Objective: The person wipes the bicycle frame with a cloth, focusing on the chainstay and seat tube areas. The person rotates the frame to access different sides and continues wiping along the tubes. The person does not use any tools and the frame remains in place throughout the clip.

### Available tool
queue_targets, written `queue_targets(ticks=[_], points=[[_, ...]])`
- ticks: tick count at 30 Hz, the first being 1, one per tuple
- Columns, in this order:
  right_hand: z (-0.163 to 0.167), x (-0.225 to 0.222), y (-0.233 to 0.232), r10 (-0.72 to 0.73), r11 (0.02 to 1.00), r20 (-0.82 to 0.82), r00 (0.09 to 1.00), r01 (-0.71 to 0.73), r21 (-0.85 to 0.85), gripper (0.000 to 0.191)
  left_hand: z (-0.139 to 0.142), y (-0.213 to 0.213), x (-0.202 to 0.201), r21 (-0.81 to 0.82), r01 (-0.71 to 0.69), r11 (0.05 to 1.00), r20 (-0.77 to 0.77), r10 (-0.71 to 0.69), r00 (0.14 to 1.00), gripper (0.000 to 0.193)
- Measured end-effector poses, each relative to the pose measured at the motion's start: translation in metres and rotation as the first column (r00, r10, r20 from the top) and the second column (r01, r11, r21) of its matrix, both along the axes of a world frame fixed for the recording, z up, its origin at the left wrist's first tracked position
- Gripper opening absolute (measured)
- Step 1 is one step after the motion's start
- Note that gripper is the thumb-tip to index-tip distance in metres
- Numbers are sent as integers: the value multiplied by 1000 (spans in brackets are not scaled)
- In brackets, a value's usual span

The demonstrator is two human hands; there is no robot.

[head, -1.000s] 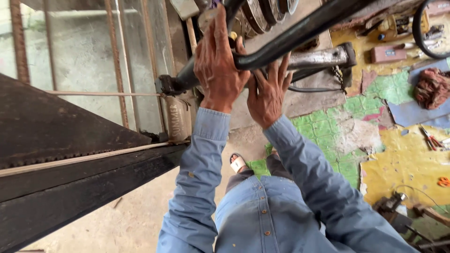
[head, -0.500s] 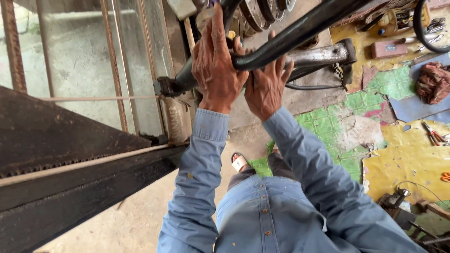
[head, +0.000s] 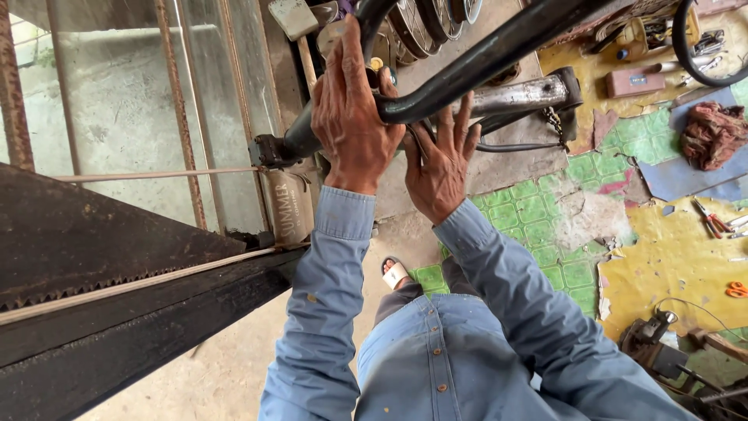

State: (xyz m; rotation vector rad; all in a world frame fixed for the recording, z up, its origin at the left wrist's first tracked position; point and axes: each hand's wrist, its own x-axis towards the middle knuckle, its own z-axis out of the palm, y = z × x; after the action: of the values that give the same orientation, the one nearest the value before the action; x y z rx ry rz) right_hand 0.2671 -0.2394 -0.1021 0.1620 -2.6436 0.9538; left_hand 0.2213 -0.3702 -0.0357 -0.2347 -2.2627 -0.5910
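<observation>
A black metal bicycle frame tube runs slantwise across the top of the view, down to a stub end at the left. My left hand is wrapped around the tube from above, fingers curled over it. My right hand is pressed up against the tube's underside with its fingers spread. Behind the hands a shiny grey tube with a black end fitting lies level. Both arms wear light blue sleeves.
A dark metal beam crosses the lower left. Rusty window bars stand behind it. Wheel rims hang at the top. Patchy green and yellow flooring holds pliers, a red rag and a small machine.
Both hands stay on the tube. The view has shifted slightly; my right hand's fingers have spread a little wider under the tube.
</observation>
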Motion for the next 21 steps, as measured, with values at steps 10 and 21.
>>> queue_targets(ticks=[10, 21], points=[[-4, -7, 1, -20, 986, -57, 998, 29, 166, 41, 5, 0, 4, -11, 3, 1000, -10, -3, 1000, 57], [-9, -1, 4, 8, 999, -8, 1000, -7, 54, 37, 6, 1, 3, 8, 28, 1000, -3, -28, 1000, 55]])
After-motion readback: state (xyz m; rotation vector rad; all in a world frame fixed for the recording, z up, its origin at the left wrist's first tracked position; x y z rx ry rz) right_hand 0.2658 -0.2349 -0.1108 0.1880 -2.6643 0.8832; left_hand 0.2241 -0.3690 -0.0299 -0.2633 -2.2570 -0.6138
